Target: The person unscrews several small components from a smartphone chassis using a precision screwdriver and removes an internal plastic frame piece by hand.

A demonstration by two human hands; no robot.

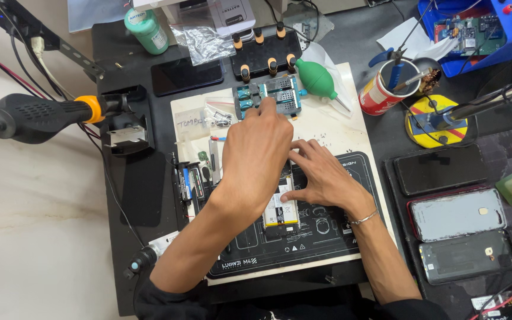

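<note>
An opened phone (282, 208) with its battery showing lies on the work mat (351, 139) in front of me. My left hand (257, 151) is raised over the phone's upper part, fingers bent down and reaching toward a small metal clamp fixture (271, 95); whether it holds anything is hidden. My right hand (321, 175) rests flat on the mat at the phone's right edge, fingers spread, touching the phone's side. A thin bracelet sits on that wrist.
A hot air gun (37, 115) rests in a holder at left. A green blower bulb (316, 79), a red cup of tools (383, 92), a dark phone (186, 76) and a green bottle (147, 29) stand behind the mat. Three phones (454, 213) lie stacked at right.
</note>
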